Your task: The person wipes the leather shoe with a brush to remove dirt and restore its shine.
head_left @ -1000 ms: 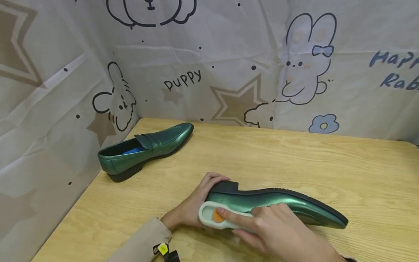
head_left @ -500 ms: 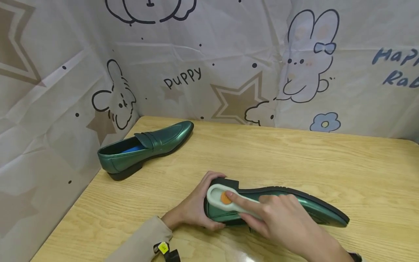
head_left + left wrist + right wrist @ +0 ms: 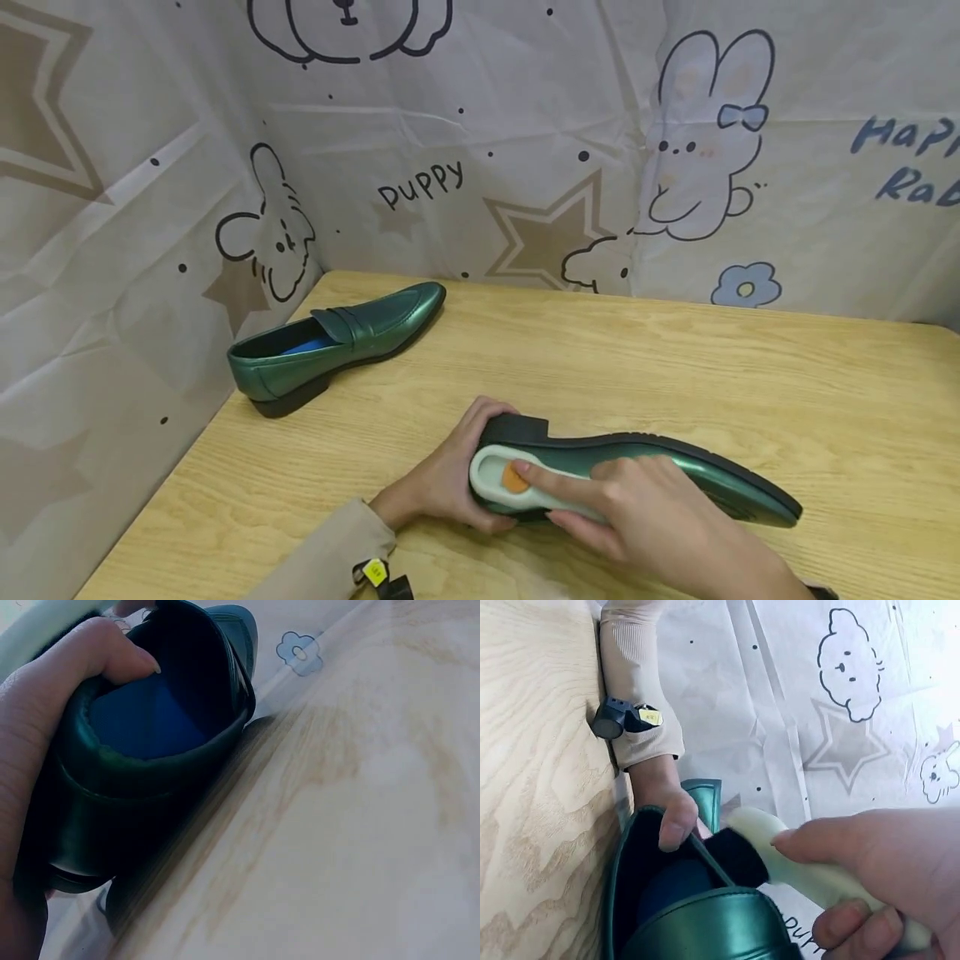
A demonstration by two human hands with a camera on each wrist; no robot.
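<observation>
A metallic green loafer (image 3: 723, 479) lies on its side on the table, its black sole turned to the back and its toe pointing right. My left hand (image 3: 442, 483) grips it by the heel end; in the left wrist view the thumb (image 3: 94, 652) reaches over the collar onto the blue insole (image 3: 142, 724). My right hand (image 3: 648, 521) holds a pale green shoe brush (image 3: 483, 479), index finger on its orange spot (image 3: 514, 477). In the right wrist view, black bristles (image 3: 739, 856) press against the loafer's side near the heel.
A matching green loafer (image 3: 386, 325) stands upright at the back left of the wooden table (image 3: 637, 358). Fabric walls (image 3: 360, 125) with cartoon prints rise along the left and back edges. A dark wrist strap (image 3: 393, 586) with a yellow tag sits at the left sleeve.
The brush has swept up and right along the loafer's heel side, then slightly back down. The left hand keeps its grip, its thumb now showing beneath the brush. The other loafer stays put.
</observation>
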